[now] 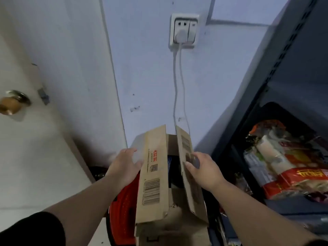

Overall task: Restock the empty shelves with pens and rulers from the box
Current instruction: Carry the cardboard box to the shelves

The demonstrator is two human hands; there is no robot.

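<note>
From the head view, the cardboard box [170, 222] stands low by the foot of the wall, between a red basket-like thing [122, 206] and the dark shelf unit [292, 86]. Its two long flaps stand up. My left hand [124, 167] lies against the outer side of the left flap [154, 174], grip spread and fingers straight. My right hand [204, 171] rests on the right flap [186, 144], grip relaxed and pinching nothing. Inside is dark (a bit of blue shows, but I cannot make out pens or rulers). I judge the step is opening the box. To do it well, I would fold both flaps fully outward and evenly, so that neither springs back over the opening.
</note>
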